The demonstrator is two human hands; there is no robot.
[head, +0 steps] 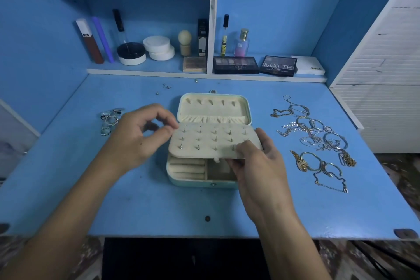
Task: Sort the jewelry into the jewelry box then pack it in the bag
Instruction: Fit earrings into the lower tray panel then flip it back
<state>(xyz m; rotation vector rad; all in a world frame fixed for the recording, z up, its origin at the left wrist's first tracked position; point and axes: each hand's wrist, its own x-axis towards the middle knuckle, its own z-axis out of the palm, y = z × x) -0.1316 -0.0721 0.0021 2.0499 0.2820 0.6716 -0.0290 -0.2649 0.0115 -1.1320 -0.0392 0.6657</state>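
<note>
Jewelry box (202, 173), pale green outside and cream-lined inside, lies open on the blue table (159, 207) between the two hands, its lid (213, 107) tipped back flat beyond the fingertips. Over the base sits a padded earring panel (211, 141), raised at a slant, with several small studs pushed into its rows.

The right hand (256, 163) holds the panel's near right corner, thumb on top and fingers curled underneath, so the ring rolls and the small compartment show just below it. The left hand (141, 134) is at the panel's far left corner with thumb and forefinger brought close together in a narrow pinch; whether they hold a tiny stud or only the panel's edge, I cannot tell.

Loose rings (110, 118) lie just beyond the left hand's knuckles, a few earrings (167, 87) lie further off past its fingertips, and a tangle of chains and bangles (318, 141) lies outward of the right hand, well apart from the box. No bag is in view.

My guess is that the panel is light and slightly bendy, best held by its edges rather than its face, where the studs could be knocked loose. The box looks light yet stiff enough to lift by its base once shut. The chains look thin and prone to snagging, so each is best lifted singly.
</note>
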